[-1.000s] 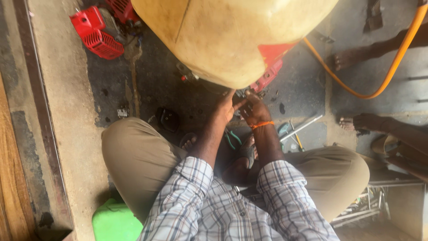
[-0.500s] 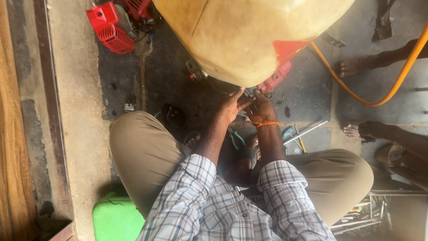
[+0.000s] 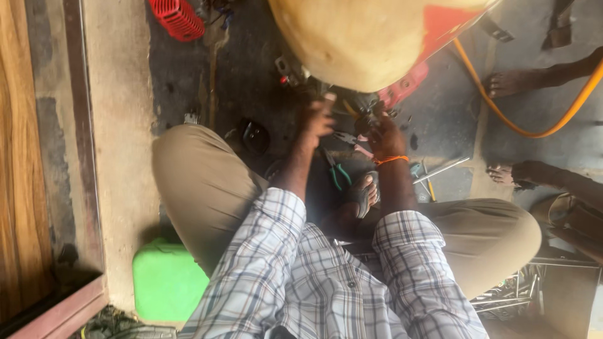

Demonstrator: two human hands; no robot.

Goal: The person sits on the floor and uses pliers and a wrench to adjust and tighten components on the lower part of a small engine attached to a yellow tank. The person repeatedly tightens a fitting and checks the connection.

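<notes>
I sit on the floor under a big cream-yellow tank [image 3: 370,37] on a red base [image 3: 408,85]. My right hand [image 3: 384,133], with an orange band at the wrist, has its fingers closed on a dark engine part [image 3: 366,116] under the tank. A little to the left, my left hand [image 3: 317,119] is raised and blurred, its fingertips near the metal fittings [image 3: 289,69]. What it holds I cannot make out. Green-handled pliers [image 3: 337,172] lie on the floor between my forearms, beside my sandalled foot [image 3: 364,196].
An orange hose [image 3: 502,119] curves across the floor at right, near another person's bare feet [image 3: 518,80]. A red plastic cover [image 3: 179,17] lies at top left, a green container [image 3: 166,281] by my left knee, metal rods [image 3: 440,169] and tools at right.
My hands were together on the part under the tank. Now the left hand has drawn off to the left, and the view sits closer and shifted right.
</notes>
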